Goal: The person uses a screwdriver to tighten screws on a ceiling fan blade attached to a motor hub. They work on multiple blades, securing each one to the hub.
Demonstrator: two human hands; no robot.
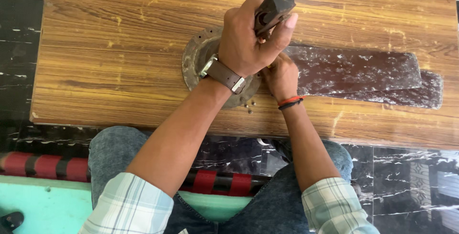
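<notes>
Two hands meet over a round, rusty metal motor housing [193, 57] that lies on the wooden table [119, 47] in the upper middle of the frame. The left hand [248, 38], with a brown-strapped watch [224, 74] on its wrist, is closed around a dark metal shaft piece [275, 4] that stands up from the housing and tilts toward the upper right. The right hand [282, 74], wearing red and black wrist bands [290, 102], sits just below and right of it, fingers curled against the housing; what they grip is hidden. Dark brown, paint-flecked fan blades [363, 74] stretch rightward from the housing across the table. A few small screws [249, 107] lie just below the housing near the table's front edge.
</notes>
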